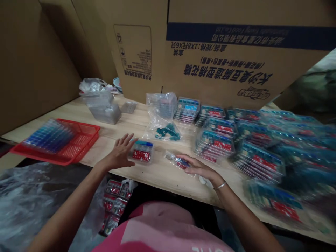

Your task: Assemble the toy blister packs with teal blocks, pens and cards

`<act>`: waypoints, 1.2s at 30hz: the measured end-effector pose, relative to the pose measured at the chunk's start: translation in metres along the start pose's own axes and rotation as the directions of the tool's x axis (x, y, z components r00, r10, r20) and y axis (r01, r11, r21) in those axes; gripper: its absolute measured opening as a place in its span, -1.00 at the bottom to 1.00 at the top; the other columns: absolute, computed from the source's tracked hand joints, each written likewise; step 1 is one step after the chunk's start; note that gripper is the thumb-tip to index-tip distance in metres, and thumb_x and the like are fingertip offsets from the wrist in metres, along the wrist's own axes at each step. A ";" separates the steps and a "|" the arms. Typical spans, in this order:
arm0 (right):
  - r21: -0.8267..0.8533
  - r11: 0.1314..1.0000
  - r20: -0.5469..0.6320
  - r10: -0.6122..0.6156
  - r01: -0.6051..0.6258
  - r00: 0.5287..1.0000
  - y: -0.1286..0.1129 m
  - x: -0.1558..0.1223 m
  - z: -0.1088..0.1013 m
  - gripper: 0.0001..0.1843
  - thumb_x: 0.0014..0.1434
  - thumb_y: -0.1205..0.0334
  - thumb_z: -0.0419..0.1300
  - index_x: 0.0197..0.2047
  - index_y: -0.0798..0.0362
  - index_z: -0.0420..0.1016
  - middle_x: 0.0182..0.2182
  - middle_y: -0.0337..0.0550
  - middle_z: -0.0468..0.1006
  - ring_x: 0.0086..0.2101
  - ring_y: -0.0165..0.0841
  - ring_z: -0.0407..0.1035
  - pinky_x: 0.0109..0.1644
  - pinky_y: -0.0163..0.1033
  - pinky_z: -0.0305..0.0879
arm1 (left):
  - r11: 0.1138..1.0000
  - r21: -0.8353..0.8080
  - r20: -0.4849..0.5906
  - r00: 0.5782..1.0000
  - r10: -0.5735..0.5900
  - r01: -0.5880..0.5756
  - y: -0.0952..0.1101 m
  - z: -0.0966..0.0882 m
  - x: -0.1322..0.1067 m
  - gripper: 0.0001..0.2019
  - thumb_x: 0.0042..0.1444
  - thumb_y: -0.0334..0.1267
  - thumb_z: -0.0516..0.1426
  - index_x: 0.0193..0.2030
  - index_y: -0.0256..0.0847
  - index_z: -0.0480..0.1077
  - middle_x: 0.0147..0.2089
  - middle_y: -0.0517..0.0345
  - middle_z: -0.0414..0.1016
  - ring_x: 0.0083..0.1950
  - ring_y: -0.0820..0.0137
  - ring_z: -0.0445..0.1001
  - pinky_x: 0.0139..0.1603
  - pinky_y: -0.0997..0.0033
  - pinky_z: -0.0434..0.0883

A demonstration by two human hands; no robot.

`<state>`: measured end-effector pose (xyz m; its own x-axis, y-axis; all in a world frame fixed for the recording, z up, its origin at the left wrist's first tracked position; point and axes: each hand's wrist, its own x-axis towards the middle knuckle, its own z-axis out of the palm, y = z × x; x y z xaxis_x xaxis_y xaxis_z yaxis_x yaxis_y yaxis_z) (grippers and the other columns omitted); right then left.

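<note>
Okay, my left hand (120, 153) hovers open just beside a clear pack (141, 152) of blue and red card on the tabletop (160, 178); my right hand (198, 167) lies over another pack (177, 161), grip unclear.

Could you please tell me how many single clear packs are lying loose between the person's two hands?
2: one clear pack just beside the left hand, and another clear pack at the fingers of the right hand.
</note>
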<state>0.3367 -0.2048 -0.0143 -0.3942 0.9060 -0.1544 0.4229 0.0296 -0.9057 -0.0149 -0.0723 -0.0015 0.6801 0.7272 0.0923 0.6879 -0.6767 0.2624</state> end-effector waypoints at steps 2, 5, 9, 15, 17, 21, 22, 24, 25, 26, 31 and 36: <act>-0.079 0.997 -0.013 -0.016 0.015 1.000 0.005 0.004 0.003 -0.28 0.11 -0.09 0.13 0.29 -0.04 0.14 0.25 -0.07 0.18 0.23 -0.13 0.06 0.28 0.04 -0.04 | 0.999 0.046 0.094 0.996 -0.003 -0.002 -0.008 -0.002 0.004 0.03 -0.33 -0.22 0.37 0.32 -0.11 -0.01 0.40 -0.22 -0.08 0.40 -0.15 -0.19 0.26 -0.31 -0.14; -0.393 0.919 -0.100 -0.041 -0.002 0.994 0.018 0.010 0.014 -0.26 0.04 0.00 0.20 0.27 0.03 0.19 0.27 0.04 0.13 0.24 -0.07 0.00 0.29 0.06 -0.07 | 0.999 0.038 0.147 0.989 0.025 -0.031 -0.013 -0.003 0.013 0.05 -0.35 -0.25 0.37 0.33 -0.12 -0.04 0.35 -0.23 0.03 0.38 -0.12 -0.09 0.27 -0.29 -0.16; -0.656 0.751 -0.171 -0.042 -0.082 0.984 0.038 0.013 0.033 -0.22 -0.03 0.09 0.22 0.27 0.08 0.19 0.30 0.17 0.03 0.25 0.04 -0.08 0.26 0.17 -0.10 | 0.992 -0.091 0.138 0.985 0.102 -0.090 -0.020 -0.007 0.023 0.09 -0.38 -0.14 0.38 0.33 -0.17 -0.03 0.26 -0.22 0.12 0.28 -0.07 0.09 0.26 -0.14 0.01; -0.661 0.750 -0.222 -0.176 -0.016 0.959 0.011 0.043 0.048 -0.26 0.06 0.02 0.18 0.28 0.04 0.13 0.29 0.12 0.03 0.26 -0.04 -0.07 0.25 0.11 -0.04 | 0.948 -0.308 0.073 0.992 0.105 -0.077 -0.029 -0.017 0.027 0.01 -0.38 -0.07 0.38 0.28 -0.15 0.08 0.15 -0.07 0.20 0.20 0.06 0.17 0.24 0.06 0.15; -0.656 0.752 -0.198 -0.249 0.060 0.948 -0.012 0.068 0.057 -0.26 0.08 -0.01 0.19 0.27 0.09 0.15 0.29 0.15 0.04 0.26 -0.07 -0.08 0.27 0.07 -0.04 | 0.933 -0.359 0.051 0.997 0.052 -0.030 -0.034 -0.024 0.026 -0.02 -0.34 -0.08 0.37 0.28 -0.15 0.09 0.16 -0.05 0.19 0.19 0.07 0.19 0.22 0.08 0.18; -0.663 0.738 -0.122 -0.275 0.128 0.954 -0.045 0.124 0.081 -0.04 -0.11 -0.09 0.33 0.29 0.11 0.12 0.31 0.18 -0.02 0.28 0.08 -0.19 0.29 0.19 -0.18 | 0.928 -0.367 -0.026 0.997 -0.076 0.061 -0.052 -0.040 0.014 -0.09 -0.29 -0.06 0.35 0.25 -0.16 0.11 0.18 -0.03 0.21 0.18 0.08 0.23 0.20 0.07 0.19; -0.668 0.731 -0.100 -0.268 0.135 0.958 -0.049 0.135 0.086 0.01 -0.16 -0.07 0.36 0.29 0.11 0.11 0.31 0.19 -0.02 0.27 0.11 -0.19 0.28 0.21 -0.19 | 0.933 -0.349 -0.056 0.992 -0.116 0.089 -0.058 -0.042 0.008 -0.10 -0.29 -0.05 0.34 0.24 -0.15 0.13 0.17 -0.03 0.22 0.18 0.07 0.22 0.21 0.05 0.18; -0.680 0.715 -0.068 -0.278 0.159 0.958 -0.051 0.150 0.092 0.03 -0.21 -0.03 0.38 0.28 0.13 0.13 0.28 0.21 0.03 0.23 0.13 -0.10 0.26 0.20 -0.15 | 0.935 -0.312 -0.101 0.972 -0.212 0.171 -0.073 -0.042 -0.007 -0.12 -0.29 -0.03 0.34 0.22 -0.15 0.15 0.17 -0.04 0.22 0.20 0.06 0.19 0.22 0.02 0.16; -0.680 0.712 -0.064 -0.295 0.175 0.953 -0.051 0.154 0.092 0.01 -0.21 0.00 0.38 0.28 0.15 0.15 0.25 0.22 0.08 0.21 0.11 -0.04 0.26 0.17 -0.11 | 0.928 -0.297 -0.106 0.958 -0.266 0.225 -0.080 -0.040 -0.015 -0.13 -0.30 -0.02 0.34 0.20 -0.14 0.17 0.18 -0.05 0.22 0.22 0.04 0.16 0.22 0.00 0.15; -0.670 0.717 -0.067 -0.312 0.189 0.948 -0.051 0.156 0.091 -0.02 -0.20 0.01 0.37 0.27 0.16 0.17 0.22 0.21 0.13 0.18 0.08 0.02 0.25 0.13 -0.06 | 0.917 -0.287 -0.103 0.943 -0.317 0.277 -0.086 -0.036 -0.023 -0.15 -0.30 -0.01 0.34 0.19 -0.15 0.18 0.18 -0.07 0.23 0.22 0.03 0.15 0.21 -0.01 0.16; -0.445 0.860 -0.039 -0.297 0.250 0.954 -0.046 0.149 0.063 -0.15 -0.03 -0.05 0.25 0.26 0.14 0.15 0.15 0.13 0.22 0.15 -0.08 0.12 0.25 0.04 0.01 | 0.879 -0.264 -0.083 0.899 -0.430 0.396 -0.109 -0.004 -0.045 -0.23 -0.25 0.04 0.31 0.13 -0.18 0.23 0.11 -0.14 0.31 0.14 0.02 0.27 0.11 0.03 0.26; -0.149 0.973 0.024 -0.173 0.174 0.985 -0.045 0.129 0.028 -0.24 0.06 -0.12 0.16 0.27 -0.02 0.13 0.23 -0.05 0.18 0.22 -0.09 0.04 0.30 0.05 -0.08 | 0.891 -0.224 -0.099 0.900 -0.425 0.396 -0.125 0.015 -0.018 -0.23 -0.28 -0.01 0.32 0.12 -0.15 0.24 0.08 -0.05 0.35 0.15 0.04 0.26 0.14 0.06 0.23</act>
<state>0.2438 -0.1012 -0.0042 -0.4809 0.8768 -0.0053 0.4644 0.2495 -0.8497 -0.1090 -0.0024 -0.0501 0.2949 0.9532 0.0667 0.8250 -0.2892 0.4856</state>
